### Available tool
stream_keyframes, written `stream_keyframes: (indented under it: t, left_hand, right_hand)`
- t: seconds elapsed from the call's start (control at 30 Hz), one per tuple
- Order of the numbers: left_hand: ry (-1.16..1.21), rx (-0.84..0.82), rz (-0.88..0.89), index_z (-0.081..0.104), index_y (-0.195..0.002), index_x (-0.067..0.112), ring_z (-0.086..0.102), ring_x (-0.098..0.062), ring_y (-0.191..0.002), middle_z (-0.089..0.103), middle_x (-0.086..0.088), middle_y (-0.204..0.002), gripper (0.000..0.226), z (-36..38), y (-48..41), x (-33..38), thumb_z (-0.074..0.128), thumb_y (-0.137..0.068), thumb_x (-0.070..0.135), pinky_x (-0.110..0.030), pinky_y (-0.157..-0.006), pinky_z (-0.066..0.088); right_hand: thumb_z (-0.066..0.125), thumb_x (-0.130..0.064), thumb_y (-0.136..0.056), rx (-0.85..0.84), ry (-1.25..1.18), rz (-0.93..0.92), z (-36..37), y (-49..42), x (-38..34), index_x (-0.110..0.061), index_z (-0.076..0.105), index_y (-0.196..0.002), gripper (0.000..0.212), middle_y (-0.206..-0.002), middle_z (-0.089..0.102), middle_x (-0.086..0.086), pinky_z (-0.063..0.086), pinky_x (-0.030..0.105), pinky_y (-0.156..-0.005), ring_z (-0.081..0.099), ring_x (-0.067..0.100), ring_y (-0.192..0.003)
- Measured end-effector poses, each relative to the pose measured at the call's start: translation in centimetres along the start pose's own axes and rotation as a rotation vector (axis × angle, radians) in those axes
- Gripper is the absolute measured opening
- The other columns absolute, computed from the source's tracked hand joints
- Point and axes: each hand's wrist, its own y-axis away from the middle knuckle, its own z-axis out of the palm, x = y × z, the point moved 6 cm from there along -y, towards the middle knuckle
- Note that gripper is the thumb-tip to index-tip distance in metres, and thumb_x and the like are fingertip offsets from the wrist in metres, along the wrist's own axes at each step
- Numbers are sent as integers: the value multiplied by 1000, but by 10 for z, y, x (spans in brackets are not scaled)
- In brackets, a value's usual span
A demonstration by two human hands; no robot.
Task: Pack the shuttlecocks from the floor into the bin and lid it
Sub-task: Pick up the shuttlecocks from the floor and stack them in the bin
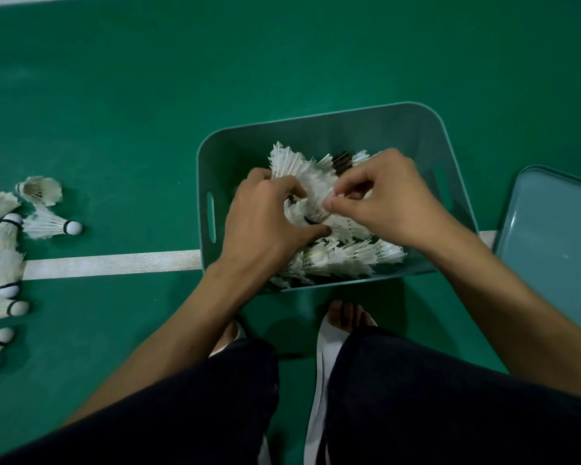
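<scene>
Green court floor (131, 112); in the bin (316, 132), left grip (262, 223) and right grip (386, 199) both pinch shuttlecocks (302, 172). I fear squeezing crushes feathers, or the heap blocks the lid (550, 250).

— What sort of place is this?

— An indoor badminton court, by the look of it. The floor (121, 112) is green sports matting with a fine grain, the kind laid in a sports hall.

— Anything besides the colour?

— A white court line (114, 265) runs across the middle of the frame from the left edge and shows again past the right side of the teal bin (316, 135). A second white line (31, 0) cuts the upper left corner.

— Why badminton in particular?

— Feather shuttlecocks (47, 226) with white rounded heads lie scattered on the matting at the left edge, and the bin at centre holds a heap more.
</scene>
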Motion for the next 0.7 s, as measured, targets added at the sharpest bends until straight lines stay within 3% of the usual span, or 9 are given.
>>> stream_keyframes:
  t: [0.1, 0.17, 0.23, 0.33, 0.4, 0.53, 0.6, 0.7]
  left_hand:
    - [36, 36, -74, 64, -77, 25, 62, -20, -77, 67, 2, -88, 30, -7, -1, -16, 87, -71, 43, -38, -69, 56]
    - [40, 81, -120, 51, -68, 20, 58, -22, -63, 62, 2, -67, 30, -10, -1, -27, 78, -79, 24, -43, -61, 54]
    - [30, 93, -145, 41, -66, 19, 52, -24, -59, 57, -1, -62, 33, -9, 0, -32, 68, -84, 13, -43, -57, 48]
    - [46, 124, -174, 37, -71, 23, 51, -24, -59, 57, -1, -64, 34, -8, 4, -39, 66, -89, 15, -38, -55, 39]
    - [70, 146, -183, 41, -85, 18, 53, -23, -59, 55, 0, -67, 27, -9, 6, -40, 68, -90, 18, -37, -56, 38]
    - [119, 122, -169, 40, -110, 10, 50, -4, -63, 50, 12, -79, 44, -6, 7, -36, 76, -87, 20, -32, -56, 31]
    - [110, 79, -133, 45, -114, 13, 58, -11, -65, 59, 10, -86, 44, -1, 7, -33, 77, -86, 20, -35, -61, 43]
    - [68, 41, -88, 52, -115, 19, 64, -22, -78, 69, 0, -97, 41, 1, 8, -28, 78, -83, 20, -41, -73, 55]
  right_hand:
    - [82, -26, -84, 17, 58, 259, -9, -6, 35, -26, 72, -62, 24, -65, 66, -17, 48, 26, -68, 63, 2, -62]
    - [80, -19, -87, -76, -7, 428, 0, -11, 54, -16, 75, -73, 15, -70, 73, -5, 57, 31, -66, 70, 10, -59]
    - [79, -10, -88, -94, -119, 527, 10, -15, 60, -2, 73, -85, 10, -78, 76, 9, 59, 31, -56, 73, 18, -56]
    - [76, -6, -90, -107, -211, 571, 27, -22, 58, 3, 70, -90, 11, -82, 74, 20, 60, 32, -54, 75, 24, -58]
    - [75, -6, -91, -165, -304, 625, 42, -23, 55, 5, 68, -98, 14, -90, 72, 20, 62, 32, -54, 77, 25, -62]
    - [70, -5, -94, -217, -421, 708, 68, -26, 51, 5, 67, -103, 14, -93, 74, 16, 62, 33, -59, 77, 27, -67]
    - [67, -3, -95, -208, -449, 719, 70, -29, 50, 5, 65, -104, 12, -87, 71, 15, 62, 34, -59, 72, 26, -60]
    - [70, -17, -97, -301, -357, 685, 60, -26, 53, 1, 68, -98, 18, -89, 74, 12, 61, 31, -53, 75, 27, -59]
